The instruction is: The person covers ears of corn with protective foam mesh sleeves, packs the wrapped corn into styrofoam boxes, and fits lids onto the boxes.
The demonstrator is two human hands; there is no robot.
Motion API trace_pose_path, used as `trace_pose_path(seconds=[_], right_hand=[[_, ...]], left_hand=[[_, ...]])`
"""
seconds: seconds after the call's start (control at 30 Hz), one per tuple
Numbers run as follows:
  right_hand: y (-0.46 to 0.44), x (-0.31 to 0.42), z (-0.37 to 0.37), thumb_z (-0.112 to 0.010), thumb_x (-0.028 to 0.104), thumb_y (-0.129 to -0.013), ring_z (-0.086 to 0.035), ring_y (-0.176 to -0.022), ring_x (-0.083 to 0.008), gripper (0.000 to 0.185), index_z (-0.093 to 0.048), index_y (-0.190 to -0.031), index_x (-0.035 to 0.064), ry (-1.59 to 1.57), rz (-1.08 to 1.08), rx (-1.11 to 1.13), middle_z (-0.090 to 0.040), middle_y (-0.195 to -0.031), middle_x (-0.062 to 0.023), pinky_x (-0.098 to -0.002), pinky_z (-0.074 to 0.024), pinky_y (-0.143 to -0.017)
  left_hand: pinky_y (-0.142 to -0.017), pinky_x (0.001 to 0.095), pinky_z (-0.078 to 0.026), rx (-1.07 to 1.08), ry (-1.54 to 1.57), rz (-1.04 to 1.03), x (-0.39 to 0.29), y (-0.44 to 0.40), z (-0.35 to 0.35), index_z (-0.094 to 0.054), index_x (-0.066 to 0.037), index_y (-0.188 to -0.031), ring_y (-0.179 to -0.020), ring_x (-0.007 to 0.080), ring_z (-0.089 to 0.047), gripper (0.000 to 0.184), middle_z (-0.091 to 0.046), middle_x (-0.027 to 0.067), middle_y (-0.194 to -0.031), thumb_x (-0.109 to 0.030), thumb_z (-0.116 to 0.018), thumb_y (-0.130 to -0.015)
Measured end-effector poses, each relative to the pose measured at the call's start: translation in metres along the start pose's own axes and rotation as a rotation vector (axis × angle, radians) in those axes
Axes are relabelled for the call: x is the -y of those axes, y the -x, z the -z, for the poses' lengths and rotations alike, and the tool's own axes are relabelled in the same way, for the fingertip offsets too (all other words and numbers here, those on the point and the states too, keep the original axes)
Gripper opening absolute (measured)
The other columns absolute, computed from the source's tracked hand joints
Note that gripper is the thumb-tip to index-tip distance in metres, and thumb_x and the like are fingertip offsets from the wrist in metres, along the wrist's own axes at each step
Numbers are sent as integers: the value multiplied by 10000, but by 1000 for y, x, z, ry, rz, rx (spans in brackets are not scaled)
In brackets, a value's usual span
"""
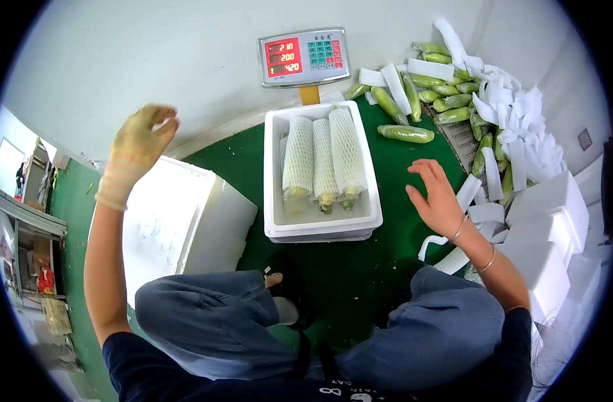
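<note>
My left hand point(139, 144), in a pale knitted glove, is raised above a white foam box at the left. Its fingers are loosely bent, the thumb apart, with nothing in them. My right hand point(439, 201) is bare and hovers right of the open foam box point(323, 228), fingers spread, holding nothing. Inside that box lie several long, pale green vegetables, each in a white foam net sleeve point(347, 151); their exact kind is unclear. Behind the box stands a digital scale display point(303, 57) with lit red readouts. The scale's platform is hidden.
A large white foam box point(160, 214) stands at the left. At the right lie many green vegetables point(405, 133) in clear film, heaped with white foam sleeves point(520, 110). White foam blocks or boxes point(546, 231) are stacked nearer me. The floor point(246, 157) is green.
</note>
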State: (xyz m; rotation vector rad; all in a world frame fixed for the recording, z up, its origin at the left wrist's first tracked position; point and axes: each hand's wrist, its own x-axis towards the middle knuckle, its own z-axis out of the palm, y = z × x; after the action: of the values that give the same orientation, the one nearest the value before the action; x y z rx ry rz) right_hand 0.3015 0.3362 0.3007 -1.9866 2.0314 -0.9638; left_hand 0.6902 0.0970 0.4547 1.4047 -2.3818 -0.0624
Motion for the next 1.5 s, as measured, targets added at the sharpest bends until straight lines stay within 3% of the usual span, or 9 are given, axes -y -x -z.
trace_pose_path(seconds=[0.27,0.5,0.7,0.8,0.97,1.07,1.13,1.3,1.5], right_hand=[[-46,21,1,-608,179,-853,-586,-694,-341,439,-401,-1197,-1,154,36,397,-591,-767,-141,-418,-473,-652],[-100,-7,-141,-460,382,-934,-601,-678,-391,405,-576,-866,0,502,-48,271,-616,-705,-202,-487,-476,-606],[-140,-3,-140,-513,367,-887,-610,-667,-379,394,-635,-806,2,868,294,778,-611,-669,-188,-460,-481,-617],[-159,34,-135,-528,298,-886,-589,-641,-379,296,-622,-785,36,1005,191,809,-584,-633,-170,-480,-462,-623],[-132,80,-120,-598,125,-839,-517,-563,-347,183,-493,-730,21,411,91,455,-516,-620,-162,-448,-372,-546],[-92,45,-111,-587,75,-835,-477,-604,-324,135,-485,-766,19,365,130,536,-462,-632,-140,-396,-357,-566],[-52,-28,-100,-570,79,-877,-536,-783,-291,84,-541,-934,26,439,250,571,-535,-827,-150,-371,-420,-705],[-13,-136,-113,-533,218,-937,-566,-736,-272,219,-608,-1015,28,78,227,620,-603,-862,-156,-359,-466,-688],[44,-187,-94,-552,146,-913,-555,-773,-227,160,-585,-929,-10,-48,48,235,-587,-832,-125,-337,-440,-706]], left_hand=[[-783,316,-503,-18,148,309,121,127,-29,-658,-9,-980,-862,250,-663,239,-685,141,-903,-205,-656,-842],[-764,360,-489,63,-17,604,201,215,-23,-662,-40,-945,-866,329,-625,285,-656,178,-912,-289,-561,-848],[-819,370,-489,545,-360,221,328,203,-91,-656,-44,-982,-955,346,-608,370,-643,153,-1067,-357,-552,-814],[-919,358,-459,660,-170,729,333,165,-163,-626,-50,-1104,-1081,336,-570,502,-596,145,-1197,-436,-595,-785],[-1042,345,-358,745,302,248,255,137,-239,-418,6,-1348,-1248,325,-443,882,-455,219,-1346,-383,-753,-631],[-770,380,-501,762,-206,-102,241,129,-307,-613,-23,-960,-756,312,-661,428,-674,138,-809,-158,-672,-558],[-867,386,-471,478,-8,-200,248,146,-295,-574,5,-1126,-975,324,-615,536,-635,191,-1028,-112,-630,-605],[-876,376,-470,817,204,245,235,134,-261,-554,7,-1179,-985,315,-610,618,-654,187,-979,-243,-697,-633],[-896,374,-453,552,604,513,248,199,-205,-608,11,-1115,-1037,271,-594,679,-651,198,-1039,-410,-780,-610]])
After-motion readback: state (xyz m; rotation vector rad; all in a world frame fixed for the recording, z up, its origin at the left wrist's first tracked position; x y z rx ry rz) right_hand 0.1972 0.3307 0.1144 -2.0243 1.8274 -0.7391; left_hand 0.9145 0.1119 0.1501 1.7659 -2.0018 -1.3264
